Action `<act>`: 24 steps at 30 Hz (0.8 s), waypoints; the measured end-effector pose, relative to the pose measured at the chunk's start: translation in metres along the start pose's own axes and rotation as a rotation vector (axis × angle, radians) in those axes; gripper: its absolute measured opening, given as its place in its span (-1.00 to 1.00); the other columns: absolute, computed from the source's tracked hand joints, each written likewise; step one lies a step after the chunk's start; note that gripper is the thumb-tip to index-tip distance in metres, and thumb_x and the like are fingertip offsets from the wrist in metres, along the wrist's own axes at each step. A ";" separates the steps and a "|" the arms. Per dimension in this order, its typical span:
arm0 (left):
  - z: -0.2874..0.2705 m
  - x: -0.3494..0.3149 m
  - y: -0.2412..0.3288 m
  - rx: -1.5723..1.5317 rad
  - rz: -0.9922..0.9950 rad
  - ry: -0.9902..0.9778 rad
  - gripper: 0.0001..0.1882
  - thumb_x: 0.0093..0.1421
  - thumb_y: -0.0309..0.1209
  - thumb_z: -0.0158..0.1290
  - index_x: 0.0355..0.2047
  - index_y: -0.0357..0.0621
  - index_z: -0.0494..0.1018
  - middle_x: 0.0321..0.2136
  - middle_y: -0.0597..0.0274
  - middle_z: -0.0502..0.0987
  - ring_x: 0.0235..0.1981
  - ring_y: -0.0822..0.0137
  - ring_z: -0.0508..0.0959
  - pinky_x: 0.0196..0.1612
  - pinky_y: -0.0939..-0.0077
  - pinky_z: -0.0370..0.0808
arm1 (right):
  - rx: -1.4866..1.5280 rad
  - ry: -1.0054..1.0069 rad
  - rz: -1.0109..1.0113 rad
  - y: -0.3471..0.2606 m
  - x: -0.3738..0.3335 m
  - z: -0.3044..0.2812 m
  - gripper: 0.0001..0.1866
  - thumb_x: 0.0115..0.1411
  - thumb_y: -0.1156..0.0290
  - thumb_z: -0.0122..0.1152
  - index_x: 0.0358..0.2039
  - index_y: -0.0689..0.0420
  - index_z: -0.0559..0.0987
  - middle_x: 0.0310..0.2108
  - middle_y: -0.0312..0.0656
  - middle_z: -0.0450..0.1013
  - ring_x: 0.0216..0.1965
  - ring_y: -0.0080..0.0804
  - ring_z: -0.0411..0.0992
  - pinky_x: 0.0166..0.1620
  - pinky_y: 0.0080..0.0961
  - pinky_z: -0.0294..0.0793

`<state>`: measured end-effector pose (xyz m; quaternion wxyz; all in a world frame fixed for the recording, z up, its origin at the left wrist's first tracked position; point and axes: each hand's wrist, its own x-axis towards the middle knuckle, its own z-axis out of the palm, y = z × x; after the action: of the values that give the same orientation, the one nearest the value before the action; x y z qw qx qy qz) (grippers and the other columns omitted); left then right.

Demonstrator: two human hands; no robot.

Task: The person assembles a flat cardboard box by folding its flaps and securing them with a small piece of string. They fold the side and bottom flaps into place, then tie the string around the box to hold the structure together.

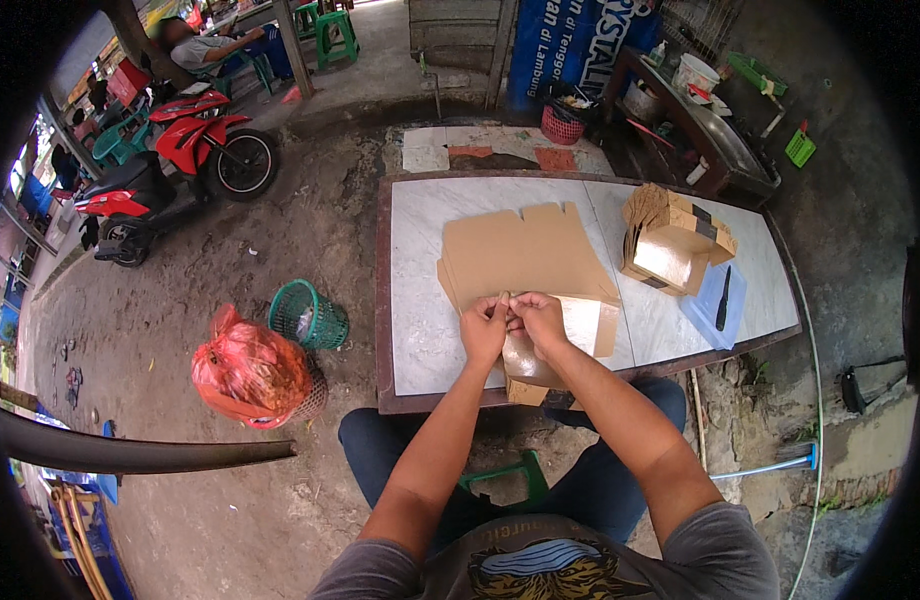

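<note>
My left hand (484, 329) and my right hand (538, 322) meet at the near side of the table, fingertips pinched together on a brown cardboard food box (580, 322) with a shiny inner face. Its near part reaches over the table's front edge, toward my lap. The exact fold between my fingers is hidden. Just beyond my hands lies a stack of flat cardboard blanks (525, 250). To the right stand several folded cardboard boxes (670, 245), nested and tilted together. Beside them a black-handled knife (723, 297) rests on a bluish plastic sheet (702, 318).
The marble-topped table (420, 350) has a dark wooden rim. On the ground at left stand a green basket (320, 315) and a red plastic bag (248, 370) in another basket. Farther off are a red motorbike (190, 150), a seated person (205, 48) and a sink counter (725, 140).
</note>
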<state>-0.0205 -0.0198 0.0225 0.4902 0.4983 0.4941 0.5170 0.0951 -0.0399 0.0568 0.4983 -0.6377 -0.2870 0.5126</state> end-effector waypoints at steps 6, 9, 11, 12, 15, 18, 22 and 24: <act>-0.002 -0.007 0.005 0.177 0.213 0.073 -0.71 0.35 -0.24 0.20 -0.33 -0.24 0.70 -0.56 0.00 0.63 -0.55 0.09 0.64 -0.41 0.26 0.51 | -0.008 0.029 0.011 -0.007 -0.006 0.004 -0.88 0.40 0.44 0.20 -0.29 0.17 0.62 -0.42 -0.26 0.58 -0.54 -0.54 0.50 -0.51 -0.59 0.51; 0.003 -0.011 0.009 0.317 0.240 0.065 -0.68 0.36 -0.21 0.17 -0.33 -0.24 0.69 -0.52 -0.04 0.64 -0.51 0.01 0.66 -0.39 0.19 0.53 | -0.119 0.110 -0.096 0.003 0.000 0.005 -0.85 0.38 0.40 0.21 -0.30 0.21 0.61 -0.38 -0.15 0.60 -0.45 -0.38 0.58 -0.42 -0.44 0.59; 0.000 -0.008 0.012 0.529 0.223 0.019 -0.62 0.36 -0.18 0.17 -0.34 -0.31 0.67 -0.43 -0.04 0.69 -0.44 0.08 0.70 -0.36 0.19 0.53 | -0.308 0.187 -0.207 0.008 0.002 0.006 -0.81 0.36 0.37 0.21 -0.28 0.25 0.60 -0.35 -0.03 0.62 -0.36 -0.20 0.62 -0.31 -0.30 0.62; -0.001 -0.008 0.013 0.502 0.188 0.024 -0.62 0.35 -0.16 0.19 -0.36 -0.30 0.67 -0.43 -0.05 0.69 -0.44 0.05 0.70 -0.36 0.17 0.53 | -0.448 0.226 -0.275 0.008 0.000 0.009 -0.80 0.36 0.36 0.19 -0.26 0.26 0.59 -0.33 0.03 0.62 -0.32 -0.09 0.63 -0.24 -0.22 0.62; -0.005 -0.005 0.022 0.421 0.108 0.022 -0.62 0.31 -0.11 0.23 -0.35 -0.24 0.66 -0.46 -0.06 0.67 -0.43 -0.03 0.69 -0.37 0.12 0.54 | -0.597 0.244 -0.281 0.002 -0.006 0.016 -0.76 0.37 0.34 0.13 -0.20 0.29 0.57 -0.28 0.18 0.61 -0.18 0.14 0.60 -0.06 -0.07 0.56; -0.009 0.001 0.037 0.404 0.079 -0.036 -0.62 0.27 -0.08 0.27 -0.19 -0.17 0.64 -0.48 -0.08 0.66 -0.42 -0.10 0.69 -0.36 0.11 0.55 | -0.636 0.240 -0.275 0.010 0.002 0.014 -0.76 0.40 0.34 0.07 -0.17 0.29 0.55 -0.32 0.13 0.59 -0.28 0.00 0.59 -0.16 -0.12 0.57; 0.001 0.015 0.052 0.550 0.099 -0.216 -0.57 0.25 -0.12 0.29 0.00 -0.12 0.55 -0.46 -0.08 0.66 -0.35 -0.13 0.69 -0.29 0.10 0.59 | -0.518 0.241 -0.178 0.052 0.040 -0.007 -0.74 0.44 0.30 0.03 -0.12 0.27 0.53 -0.32 -0.01 0.57 -0.39 -0.22 0.58 -0.43 -0.27 0.59; -0.015 0.019 0.037 0.632 0.215 -0.241 -0.59 0.27 -0.16 0.26 0.03 -0.09 0.53 -0.40 -0.08 0.65 -0.31 -0.14 0.68 -0.25 0.06 0.60 | -0.333 0.172 -0.013 0.029 0.016 0.018 -0.74 0.44 0.31 0.02 -0.11 0.27 0.52 -0.31 -0.05 0.56 -0.42 -0.27 0.57 -0.53 -0.35 0.56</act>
<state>-0.0364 -0.0026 0.0602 0.3095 0.7320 0.5128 0.3248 0.0791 -0.0299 0.0246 0.4119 -0.7510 -0.3285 0.3981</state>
